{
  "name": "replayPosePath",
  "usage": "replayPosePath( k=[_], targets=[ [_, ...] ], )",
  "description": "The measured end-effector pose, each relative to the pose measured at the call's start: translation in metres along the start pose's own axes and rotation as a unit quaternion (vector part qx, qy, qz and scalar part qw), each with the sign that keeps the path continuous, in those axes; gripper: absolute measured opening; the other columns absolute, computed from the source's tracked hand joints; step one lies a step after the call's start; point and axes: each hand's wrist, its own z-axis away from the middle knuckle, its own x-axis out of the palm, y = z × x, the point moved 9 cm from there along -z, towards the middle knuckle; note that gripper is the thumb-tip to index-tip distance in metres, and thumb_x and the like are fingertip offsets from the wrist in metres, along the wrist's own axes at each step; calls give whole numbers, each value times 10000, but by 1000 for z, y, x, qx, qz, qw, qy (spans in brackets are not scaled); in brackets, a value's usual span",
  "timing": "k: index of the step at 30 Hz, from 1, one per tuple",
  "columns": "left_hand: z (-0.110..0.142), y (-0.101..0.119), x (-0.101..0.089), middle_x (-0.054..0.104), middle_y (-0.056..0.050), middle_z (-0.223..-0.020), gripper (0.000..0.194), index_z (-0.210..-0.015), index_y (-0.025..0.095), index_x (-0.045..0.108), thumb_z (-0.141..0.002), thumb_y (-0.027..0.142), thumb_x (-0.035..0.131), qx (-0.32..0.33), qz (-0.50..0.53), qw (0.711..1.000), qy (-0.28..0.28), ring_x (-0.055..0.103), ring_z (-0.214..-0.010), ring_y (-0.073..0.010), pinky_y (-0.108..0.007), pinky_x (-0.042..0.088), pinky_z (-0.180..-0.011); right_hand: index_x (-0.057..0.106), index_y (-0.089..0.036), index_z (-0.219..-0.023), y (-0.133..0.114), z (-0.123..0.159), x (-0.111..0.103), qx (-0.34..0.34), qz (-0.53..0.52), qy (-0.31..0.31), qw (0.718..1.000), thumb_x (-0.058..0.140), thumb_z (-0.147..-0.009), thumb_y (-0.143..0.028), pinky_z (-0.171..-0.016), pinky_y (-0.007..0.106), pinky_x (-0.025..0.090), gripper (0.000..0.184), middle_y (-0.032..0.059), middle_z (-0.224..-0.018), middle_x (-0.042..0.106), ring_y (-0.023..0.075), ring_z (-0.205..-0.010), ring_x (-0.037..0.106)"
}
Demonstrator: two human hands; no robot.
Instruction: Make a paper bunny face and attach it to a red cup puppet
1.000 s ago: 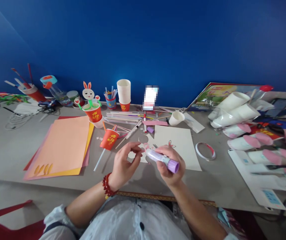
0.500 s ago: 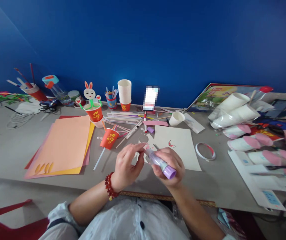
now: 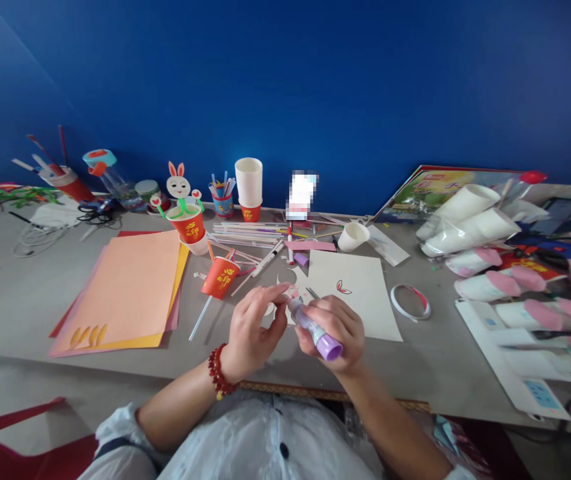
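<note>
Right hand (image 3: 338, 325) clamped on glue stick (image 3: 307, 323) at left edge of paper (image 3: 375, 293); left hand (image 3: 254, 323) further left, grip indeterminable. Light, even dabs, stick held steady, advisable.

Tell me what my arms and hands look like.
The left hand and right hand are bare. A red beaded bracelet with a yellowish bead circles the left forearm. Pale blue sleeves, the left with a dark band, leave both forearms uncovered.

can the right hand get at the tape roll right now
Probably yes: the tape roll lies to the right of the right hand, with only flat paper and table between. The glue stick it holds might hinder grasping.
</note>
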Motion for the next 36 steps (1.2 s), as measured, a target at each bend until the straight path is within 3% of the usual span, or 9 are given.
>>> replayPosePath(
  k=[9,13,18,26,36],
  targets=[
    [-2,-8,0,739,-22,-902,330,-1180,219,595,-875,101,554,-51,20,998,-24,703,-925,-175,-325,549,-896,607,-204,-1082,-3,-6,-11,-21,0,9,1000,606,-847,-226,-583,339,557,237,74,-777,689,204,-665,650],
    [-2,-5,0,725,-8,-870,326,-1174,222,602,-877,96,557,-58,42,997,-28,695,-838,-147,-287,554,-837,612,-200,-1063,-3,-7,-4,-31,4,-7,999,630,-829,-208,-608,336,567,234,73,-764,677,205,-686,655],
    [-1,-13,0,732,-19,-892,284,-1147,219,616,-882,132,569,-85,46,995,-25,698,-866,-159,-300,553,-847,605,-211,-1085,-1,2,4,-37,13,-34,999,625,-846,-250,-624,351,567,244,62,-768,685,197,-657,642],
    [0,-18,2,736,-22,-899,270,-1106,213,629,-870,97,566,-84,56,994,-32,701,-922,-168,-299,542,-880,612,-198,-1050,0,2,-1,-34,10,-24,999,627,-840,-242,-627,347,570,215,65,-764,692,198,-669,655],
    [4,-22,0,722,-7,-873,334,-1168,217,618,-865,86,568,-91,57,993,-39,690,-853,-151,-275,534,-837,590,-204,-1011,0,3,10,-37,13,-58,998,647,-858,-287,-617,345,568,183,62,-740,683,190,-636,637]
  ],
)
